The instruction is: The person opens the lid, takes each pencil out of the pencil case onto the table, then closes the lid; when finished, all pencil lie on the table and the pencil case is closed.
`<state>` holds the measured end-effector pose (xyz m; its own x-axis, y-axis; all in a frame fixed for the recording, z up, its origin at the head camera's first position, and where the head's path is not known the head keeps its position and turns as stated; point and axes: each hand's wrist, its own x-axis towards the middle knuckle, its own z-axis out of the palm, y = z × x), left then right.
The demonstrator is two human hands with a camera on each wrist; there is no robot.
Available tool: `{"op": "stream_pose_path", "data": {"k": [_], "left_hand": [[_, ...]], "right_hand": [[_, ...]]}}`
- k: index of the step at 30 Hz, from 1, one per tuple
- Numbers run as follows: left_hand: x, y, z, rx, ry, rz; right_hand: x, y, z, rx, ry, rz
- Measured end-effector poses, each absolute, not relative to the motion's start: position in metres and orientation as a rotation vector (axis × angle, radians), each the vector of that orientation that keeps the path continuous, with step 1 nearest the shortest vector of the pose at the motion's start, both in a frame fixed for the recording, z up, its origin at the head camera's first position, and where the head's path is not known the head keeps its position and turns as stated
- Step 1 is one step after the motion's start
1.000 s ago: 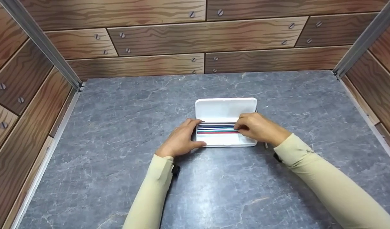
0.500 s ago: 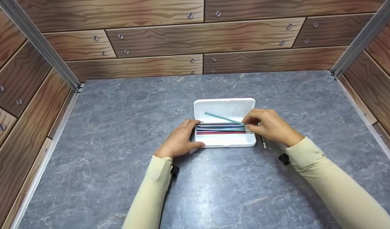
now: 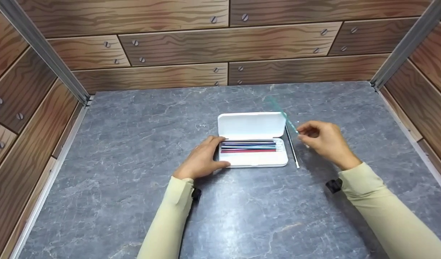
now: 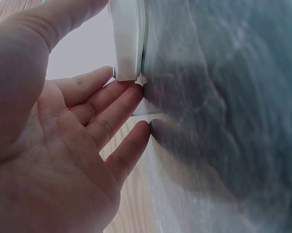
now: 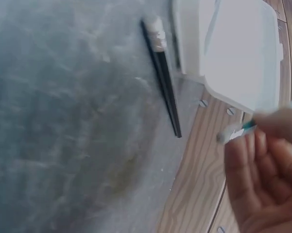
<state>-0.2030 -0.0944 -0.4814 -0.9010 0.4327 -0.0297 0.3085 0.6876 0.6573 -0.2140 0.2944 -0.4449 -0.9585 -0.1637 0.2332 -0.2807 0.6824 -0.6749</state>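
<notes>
A white pencil case (image 3: 252,162) lies with its lid raised, several coloured pencils (image 3: 249,146) lined up inside. At its left end my left hand (image 3: 202,156) holds it, thumb at the front edge and fingers at the rear corner; in the left wrist view the fingertips (image 4: 136,88) meet the case's end. Off to the right of the case, my right hand (image 3: 323,140) pinches a teal pencil (image 3: 291,125) near its white eraser end, the far tip blurred and pointing up and left. A black pencil (image 3: 292,146) with a white eraser lies beside the case's right end.
Everything rests on a grey marble-patterned table (image 3: 152,122). Wood-print panels (image 3: 177,46) close off the back and both sides, with metal posts (image 3: 54,61) at the rear corners.
My right hand has drawn the teal pencil up out of the case and carried it to the right, uncovering the black pencil. The left hand stays at the case.
</notes>
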Motion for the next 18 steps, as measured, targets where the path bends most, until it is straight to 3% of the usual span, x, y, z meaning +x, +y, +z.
{"op": "stream_pose_path", "data": {"k": [12, 18], "left_hand": [[-0.203, -0.095, -0.482, 0.593, 2.723, 0.983], [-0.203, -0.094, -0.481, 0.605, 2.726, 0.983]], "right_hand": [[-0.206, 0.298, -0.459, 0.056, -2.886, 0.983], [-0.203, 0.294, -0.463, 0.057, -2.991, 0.977]]}}
